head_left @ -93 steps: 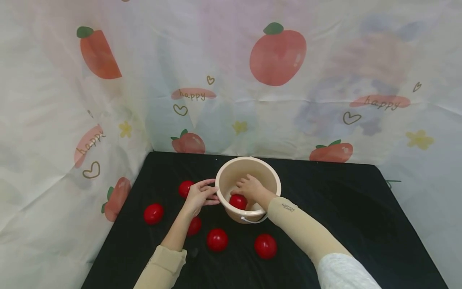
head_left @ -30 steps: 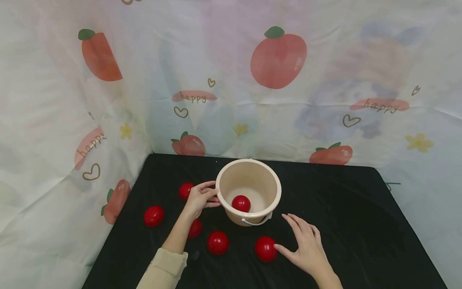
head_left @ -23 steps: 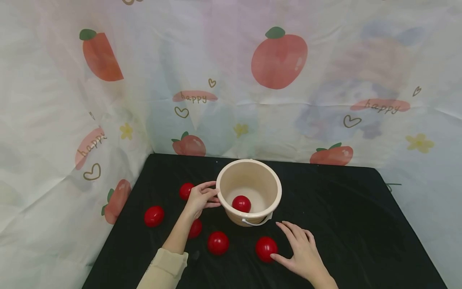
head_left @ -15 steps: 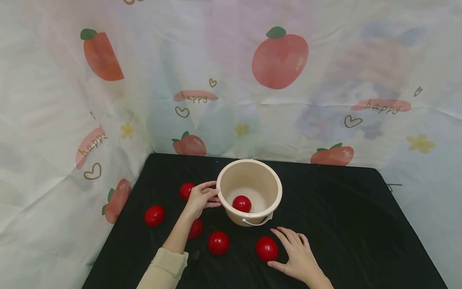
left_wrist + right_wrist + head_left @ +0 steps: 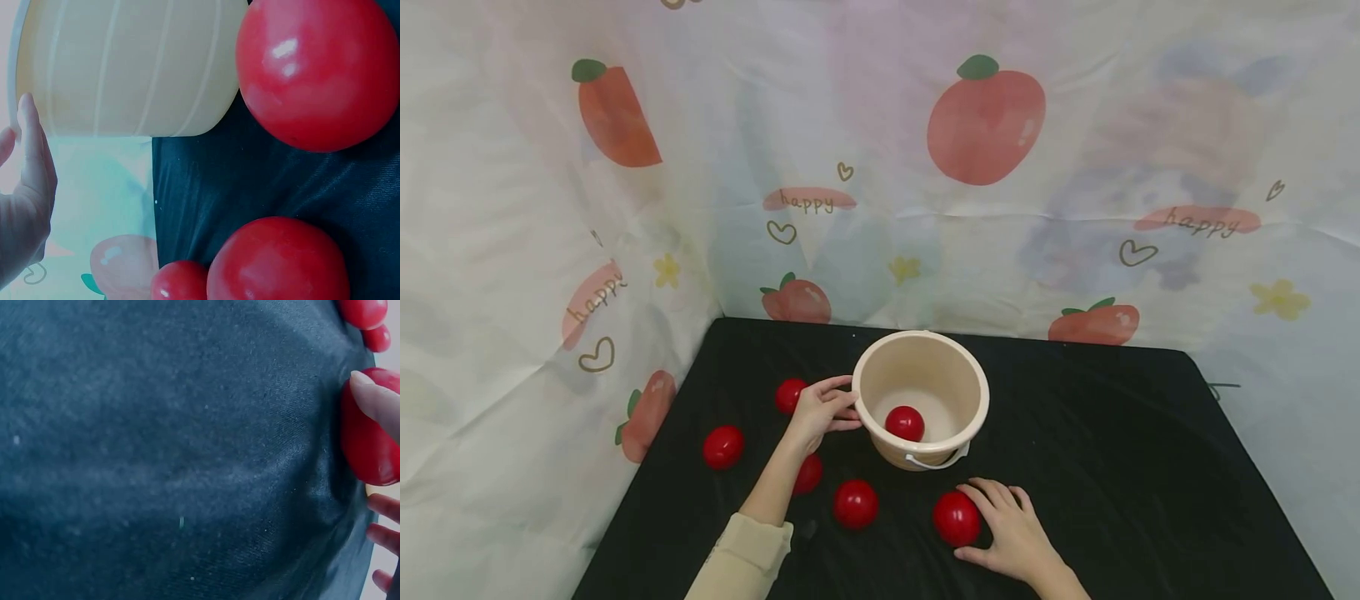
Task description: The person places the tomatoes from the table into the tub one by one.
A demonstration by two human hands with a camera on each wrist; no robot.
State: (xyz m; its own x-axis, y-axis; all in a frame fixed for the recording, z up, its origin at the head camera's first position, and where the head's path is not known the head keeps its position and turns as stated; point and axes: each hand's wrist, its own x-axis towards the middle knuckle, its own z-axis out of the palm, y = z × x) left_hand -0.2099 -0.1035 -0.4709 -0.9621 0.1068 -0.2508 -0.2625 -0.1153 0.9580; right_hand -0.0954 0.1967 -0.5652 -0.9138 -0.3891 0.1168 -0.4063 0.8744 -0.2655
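At the table's middle stands a beige bucket (image 5: 921, 379) with a white handle. One red ball (image 5: 905, 423) lies inside it. My left hand (image 5: 820, 412) touches the bucket's left rim, fingers extended along its outer side, as the left wrist view also shows. In front of the bucket, my right hand (image 5: 1011, 533) curls round another red ball (image 5: 957, 518), its fingers at the far side and thumb at the near side. In the right wrist view the thumb (image 5: 375, 403) overlaps this ball; the ball is partly cut off there.
Several more red balls lie on the black-covered table (image 5: 1112, 467): a front ball (image 5: 855, 504), a far-left ball (image 5: 723, 447), a ball behind the left hand (image 5: 790, 396) and one partly under the left forearm (image 5: 808, 473). A printed white cloth (image 5: 880, 242) hangs behind and at left.
My right hand left the bucket's inside, where a ball stayed, then moved left to the front-right ball and closed its fingers round it. The left hand stayed on the rim.
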